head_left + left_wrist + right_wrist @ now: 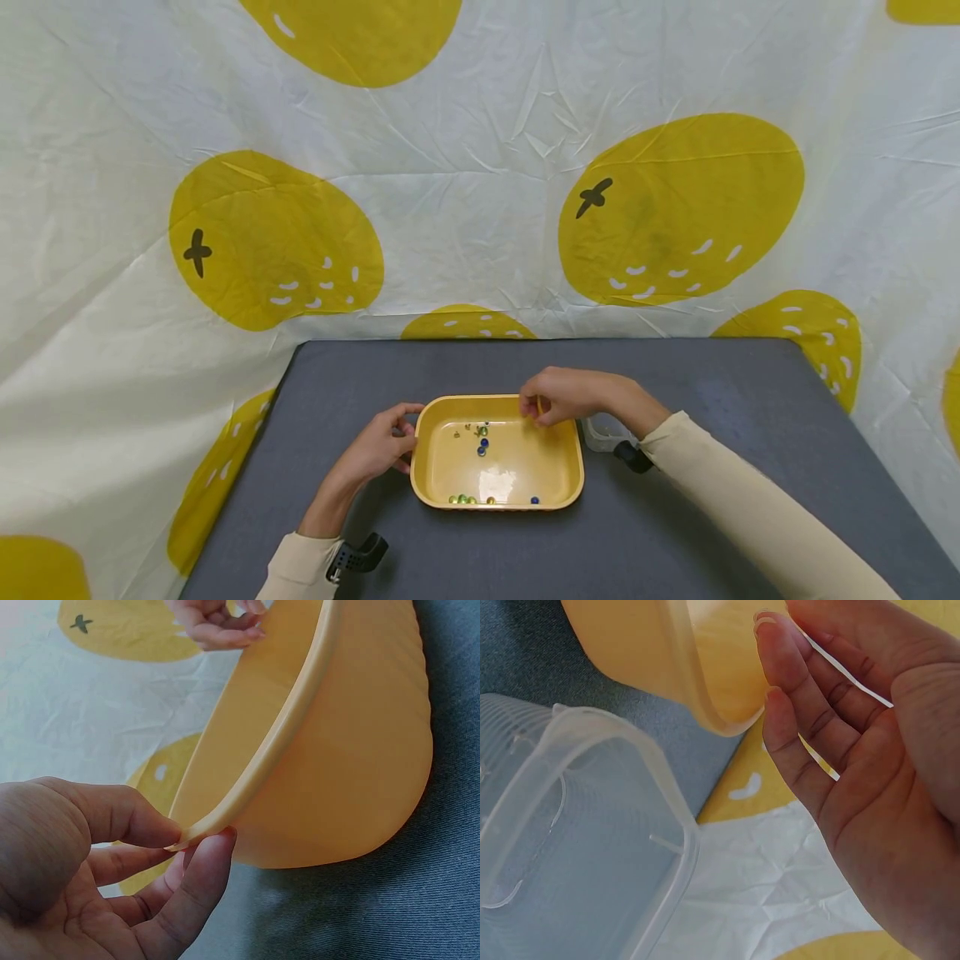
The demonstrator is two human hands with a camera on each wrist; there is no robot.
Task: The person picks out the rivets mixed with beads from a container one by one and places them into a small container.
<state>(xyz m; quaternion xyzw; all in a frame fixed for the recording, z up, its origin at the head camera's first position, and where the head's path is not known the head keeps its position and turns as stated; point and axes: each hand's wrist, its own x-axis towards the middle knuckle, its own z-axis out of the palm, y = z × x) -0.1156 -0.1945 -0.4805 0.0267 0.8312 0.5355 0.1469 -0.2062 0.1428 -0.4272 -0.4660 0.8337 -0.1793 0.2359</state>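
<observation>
A yellow tray (525, 467) sits on the dark table with several small glass marbles in it. Two blue marbles (483, 446) lie near its middle, beside a green one (483, 431) and tiny gold-coloured bits. Along the near wall rest green and yellowish marbles (462, 499) and a blue one (535, 501). My left hand (386, 442) pinches the tray's left rim (225, 810) between thumb and fingers. Over the far right corner, my right hand (562, 396) has bent fingers pointing down into the tray; I cannot tell whether its fingertips hold anything.
A clear plastic container (592, 825) stands right beside the tray, partly under my right wrist in the head view. The dark cloth-covered table (360, 367) ends at a hanging white sheet (465, 233) printed with yellow fruit.
</observation>
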